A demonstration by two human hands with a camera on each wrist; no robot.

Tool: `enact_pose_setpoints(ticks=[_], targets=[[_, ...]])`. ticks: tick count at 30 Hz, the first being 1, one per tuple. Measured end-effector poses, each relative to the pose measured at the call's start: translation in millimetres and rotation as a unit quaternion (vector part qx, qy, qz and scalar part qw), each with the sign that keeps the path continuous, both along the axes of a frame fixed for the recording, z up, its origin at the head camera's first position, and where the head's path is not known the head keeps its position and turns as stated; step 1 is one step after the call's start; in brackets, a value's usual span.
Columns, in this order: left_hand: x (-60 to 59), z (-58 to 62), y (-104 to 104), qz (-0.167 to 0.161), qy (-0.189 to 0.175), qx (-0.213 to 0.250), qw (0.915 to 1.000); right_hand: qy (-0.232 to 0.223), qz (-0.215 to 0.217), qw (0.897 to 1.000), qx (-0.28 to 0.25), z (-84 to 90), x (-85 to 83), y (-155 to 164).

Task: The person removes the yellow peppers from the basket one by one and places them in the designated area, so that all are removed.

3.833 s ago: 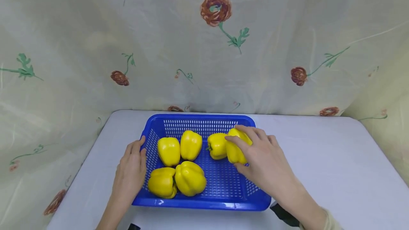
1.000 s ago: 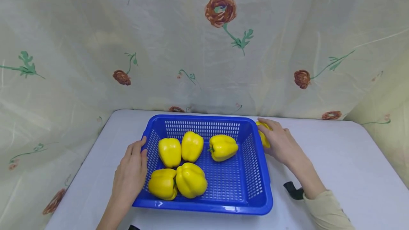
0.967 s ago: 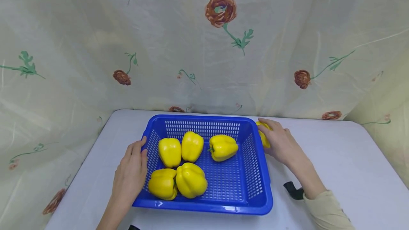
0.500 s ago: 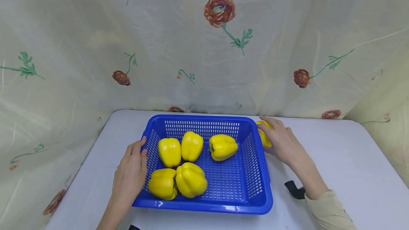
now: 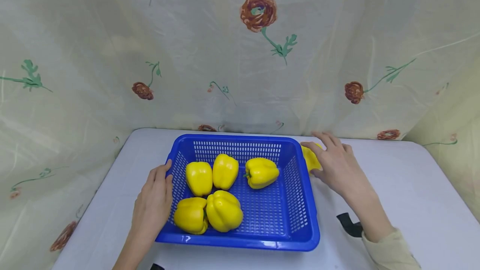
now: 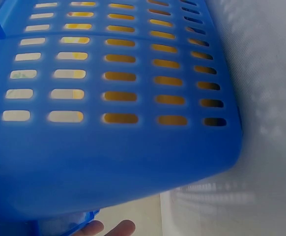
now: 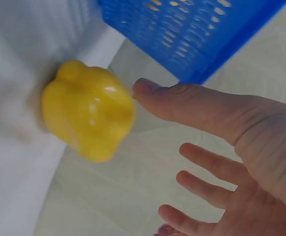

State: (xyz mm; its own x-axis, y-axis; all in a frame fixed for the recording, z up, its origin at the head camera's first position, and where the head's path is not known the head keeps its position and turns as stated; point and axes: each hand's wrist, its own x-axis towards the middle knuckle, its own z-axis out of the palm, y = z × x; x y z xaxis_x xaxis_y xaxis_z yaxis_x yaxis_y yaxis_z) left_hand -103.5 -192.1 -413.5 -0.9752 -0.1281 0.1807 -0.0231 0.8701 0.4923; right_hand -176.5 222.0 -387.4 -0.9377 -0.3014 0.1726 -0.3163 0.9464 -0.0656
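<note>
The right-wrist view alone shows the right hand [image 7: 231, 162] spread open, clear of the yellow pepper [image 7: 88, 109] on the bench [image 5: 393, 178] beside its thumb, while the left hand [image 5: 151, 207] lies flat against the blue basket [image 5: 296, 186].

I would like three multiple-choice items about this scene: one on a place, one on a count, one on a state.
1. Where does the yellow pepper outside the basket lie?
A. On the table, right of the blue basket
B. In the left hand
C. On the curtain

2. How many peppers are inside the basket?
A. Three
B. Five
C. Seven

3. How is the right hand?
A. A fist
B. Fingers spread, gripping nothing
C. Gripping the basket

Answers: 1 A, the pepper rests beside the basket's right wall. 2 B, five show in the head view. 3 B, the right wrist view shows spread fingers.
</note>
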Motion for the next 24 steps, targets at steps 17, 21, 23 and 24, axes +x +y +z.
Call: enact_pose_setpoints(ticks=[17,21,23,24], targets=[[0.0,-0.4,0,-0.005,0.003,0.001,1.0000,0.007,0.051,0.999,-0.005,22.3,14.4,-14],[-0.3,-0.7,0,-0.004,0.002,0.001,1.0000,0.010,0.062,0.998,-0.008,22.2,14.9,-19],[-0.2,-0.7,0,-0.002,0.001,0.001,1.0000,0.009,0.073,0.997,-0.014,21.7,14.8,-23],[-0.1,-0.9,0,-0.002,0.001,0.001,1.0000,0.008,0.080,0.997,-0.019,21.2,14.7,-24]])
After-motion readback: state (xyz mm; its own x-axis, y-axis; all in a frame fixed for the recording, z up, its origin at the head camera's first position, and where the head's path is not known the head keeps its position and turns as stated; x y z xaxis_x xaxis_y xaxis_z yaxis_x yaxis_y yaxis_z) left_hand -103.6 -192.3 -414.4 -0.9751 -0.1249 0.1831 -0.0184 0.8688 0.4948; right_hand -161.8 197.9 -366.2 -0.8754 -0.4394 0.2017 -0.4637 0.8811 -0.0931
